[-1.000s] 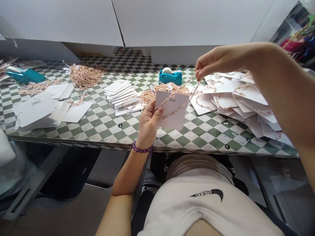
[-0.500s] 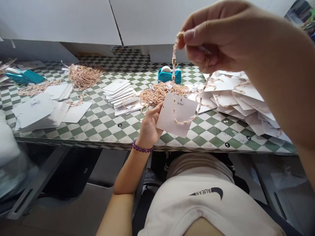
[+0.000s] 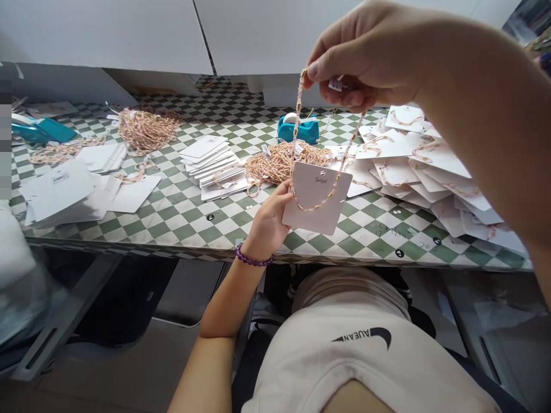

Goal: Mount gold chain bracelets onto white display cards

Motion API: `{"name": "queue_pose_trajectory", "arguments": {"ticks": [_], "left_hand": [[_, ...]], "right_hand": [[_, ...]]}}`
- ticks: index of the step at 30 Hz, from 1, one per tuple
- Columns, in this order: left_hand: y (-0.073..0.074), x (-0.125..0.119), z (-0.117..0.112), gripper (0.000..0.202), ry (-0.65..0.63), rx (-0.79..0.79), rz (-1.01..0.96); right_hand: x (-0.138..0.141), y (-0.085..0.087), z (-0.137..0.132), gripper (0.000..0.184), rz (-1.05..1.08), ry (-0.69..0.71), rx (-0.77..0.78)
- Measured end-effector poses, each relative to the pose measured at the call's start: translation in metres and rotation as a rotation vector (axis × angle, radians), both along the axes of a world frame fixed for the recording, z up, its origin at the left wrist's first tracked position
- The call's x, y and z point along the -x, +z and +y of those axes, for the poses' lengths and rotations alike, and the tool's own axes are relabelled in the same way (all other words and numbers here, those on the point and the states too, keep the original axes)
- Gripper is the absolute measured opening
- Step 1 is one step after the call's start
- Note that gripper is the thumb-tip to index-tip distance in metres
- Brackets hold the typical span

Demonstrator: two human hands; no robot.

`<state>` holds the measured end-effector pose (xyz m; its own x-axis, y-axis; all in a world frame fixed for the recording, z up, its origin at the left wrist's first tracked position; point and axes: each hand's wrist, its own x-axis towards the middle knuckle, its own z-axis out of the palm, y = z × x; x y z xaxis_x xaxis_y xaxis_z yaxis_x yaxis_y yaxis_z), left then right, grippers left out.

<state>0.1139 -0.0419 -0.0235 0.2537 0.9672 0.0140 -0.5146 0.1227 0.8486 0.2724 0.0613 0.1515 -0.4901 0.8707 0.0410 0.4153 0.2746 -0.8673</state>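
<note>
My left hand (image 3: 267,222) grips a white display card (image 3: 317,197) by its left edge, held above the near edge of the checked table (image 3: 181,215). A pink and gold beaded necklace (image 3: 297,126) hangs in a loop across the card's face. My right hand (image 3: 365,57) is raised close to the camera and pinches both ends of the necklace, with a small tag between the fingers. A purple bead bracelet (image 3: 253,259) is on my left wrist.
A teal tape dispenser (image 3: 298,128) stands behind a heap of loose necklaces (image 3: 279,160). Carded necklaces (image 3: 430,166) are piled at the right. Blank card stacks (image 3: 213,163) lie in the middle and at the left (image 3: 64,192). More chains (image 3: 146,129) lie far left.
My right hand rose from over the pile toward the camera, pulling the necklace up taut. The card in my left hand shifted slightly right and tilted upright.
</note>
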Motion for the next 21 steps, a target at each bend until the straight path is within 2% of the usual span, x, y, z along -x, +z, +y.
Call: {"name": "queue_pose_trajectory", "arguments": {"ticks": [8,12,16,21], "left_hand": [[-0.004,0.001,0.001,0.039,-0.035,-0.037,0.061],[-0.004,0.000,0.001,0.040,-0.037,-0.018,0.038],[-0.005,-0.001,0.002,0.040,-0.035,-0.003,0.024],[-0.007,-0.003,0.002,0.037,-0.027,0.003,0.019]], "right_hand": [[-0.010,-0.001,0.008,0.009,0.009,-0.025,0.051],[-0.012,0.003,0.009,0.006,0.118,0.057,0.143],[-0.016,0.006,0.015,0.007,0.118,0.139,0.198],[-0.021,0.004,0.021,0.031,0.021,0.256,0.197]]}}
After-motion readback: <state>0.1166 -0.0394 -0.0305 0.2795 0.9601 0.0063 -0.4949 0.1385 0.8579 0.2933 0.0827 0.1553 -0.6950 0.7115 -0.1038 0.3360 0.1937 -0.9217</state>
